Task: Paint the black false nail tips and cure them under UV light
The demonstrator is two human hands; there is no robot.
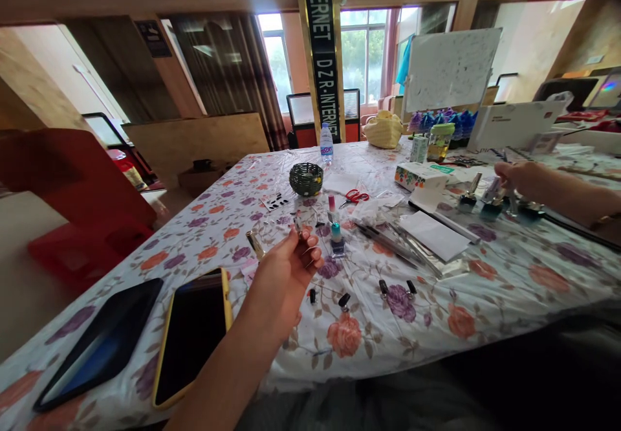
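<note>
My left hand (291, 256) is raised over the middle of the table, fingers curled and pinching a small pale piece (298, 219) that looks like a false nail tip. Just right of it stands a dark nail polish bottle (337, 244) with a turquoise neck; a gold-capped tube (255, 244) is on its left. Several small black nail tips (344, 300) lie in front. Far to the right, my right hand (526, 182) is closed among several dark nail polish bottles (491, 208) with silver caps. What its fingers grip is partly hidden and blurred.
Two phones, one black (101, 343) and one yellow-cased (194, 337), lie front left. Beyond are a dark woven basket (306, 180), a water bottle (326, 143) and red scissors (356, 197). Long tools (388, 244), white paper (434, 235) and a patterned box (420, 176) occupy the centre right.
</note>
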